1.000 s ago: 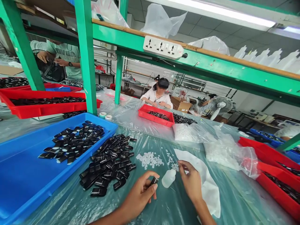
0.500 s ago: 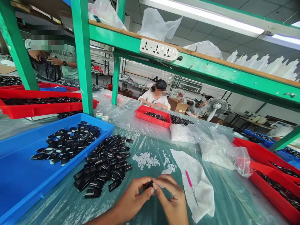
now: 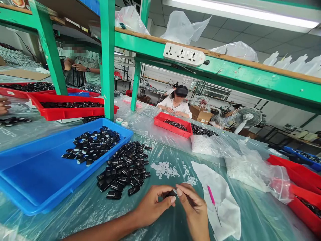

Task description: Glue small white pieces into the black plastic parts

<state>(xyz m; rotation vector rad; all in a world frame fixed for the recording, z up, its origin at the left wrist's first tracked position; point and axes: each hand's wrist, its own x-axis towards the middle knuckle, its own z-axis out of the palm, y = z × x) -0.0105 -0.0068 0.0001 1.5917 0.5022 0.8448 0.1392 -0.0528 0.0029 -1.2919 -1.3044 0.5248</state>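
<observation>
**Hands.** I record the left hand closed in a pinch, its thumb and forefinger grasping a small black glossy plastic shell. The shell is held just above the tabletop, at the middle of its near edge. The right hand has its fingertips nipped onto the right end of the same shell. I cannot tell whether a second, smaller item sits between them.

**Surroundings.** A heap of matching black shells lies on the clear plastic sheet that covers the tabletop, just left of the hands. Beside it, toward the near left corner, a blue plastic tray holds more of them. A scatter of tiny white plastic bits lies just beyond the hands. To the right, a white cloth carries a thin pink-handled pick, close to the right hand but apart from it. At the far edge another person sits behind a red plastic tray.

**Handling — my judgement.** The shell looks very light and rigid, and its gloss suggests it is slippery. I would hold it by the narrow side edges rather than the shiny flat faces, with a firm but modest pinch. It is small enough to flick out of the fingers if squeezed off-centre, and it could then be lost in the heap.
</observation>
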